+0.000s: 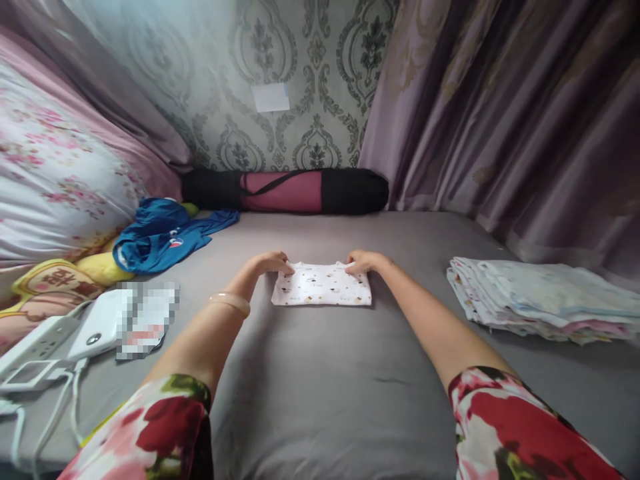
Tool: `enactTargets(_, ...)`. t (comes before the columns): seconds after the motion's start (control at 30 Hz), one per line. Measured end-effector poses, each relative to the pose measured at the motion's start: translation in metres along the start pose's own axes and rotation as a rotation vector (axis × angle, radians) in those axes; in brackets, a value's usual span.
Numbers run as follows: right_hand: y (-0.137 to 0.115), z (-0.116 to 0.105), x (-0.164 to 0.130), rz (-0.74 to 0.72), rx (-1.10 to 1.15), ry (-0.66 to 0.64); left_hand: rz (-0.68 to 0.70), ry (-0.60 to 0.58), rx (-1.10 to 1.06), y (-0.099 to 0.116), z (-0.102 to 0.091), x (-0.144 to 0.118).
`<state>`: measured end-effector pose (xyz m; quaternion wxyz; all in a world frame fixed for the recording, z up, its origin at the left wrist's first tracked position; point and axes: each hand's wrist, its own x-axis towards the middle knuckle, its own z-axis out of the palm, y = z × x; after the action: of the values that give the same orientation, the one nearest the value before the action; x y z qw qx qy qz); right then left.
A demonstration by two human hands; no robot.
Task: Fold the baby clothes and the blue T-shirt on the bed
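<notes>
A white garment with a small scattered print lies folded into a flat rectangle on the grey bed sheet. Its kind is hard to make out; a neckline-like dip shows along the far edge. My left hand grips its far left corner, thumb on top and fingers curled underneath. At the far right corner, my right hand pinches the cloth the same way. A pale bangle circles my left forearm.
To the right sits a stack of folded clothes. A blue garment lies crumpled at left, near a power strip, white cables and a white power bank. A black and maroon roll bag rests along the wall.
</notes>
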<state>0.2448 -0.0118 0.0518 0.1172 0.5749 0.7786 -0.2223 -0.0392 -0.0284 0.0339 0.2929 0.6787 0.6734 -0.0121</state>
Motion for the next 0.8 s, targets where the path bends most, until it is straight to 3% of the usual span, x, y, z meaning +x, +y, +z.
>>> enactTargets(0.17,0.002,0.001,0.001,-0.013,0.013,-0.038,0.097,-0.012,-0.291,0.002,0.000,-0.012)
enactTargets(0.4,0.014,0.008,-0.012,-0.065,0.078,0.074,0.329,-0.077,-0.673,0.018,-0.005,-0.048)
enactTargets(0.53,0.028,0.006,-0.022,-0.147,0.212,0.127,0.370,-0.040,-0.722,0.022,-0.012,-0.062)
enactTargets(0.7,0.047,-0.010,-0.037,-0.343,0.530,-0.053,0.412,-0.025,-0.732,0.018,-0.023,-0.069)
enactTargets(0.8,0.050,-0.026,-0.048,-0.385,0.517,0.001,0.412,0.041,-0.730,0.019,-0.029,-0.070)
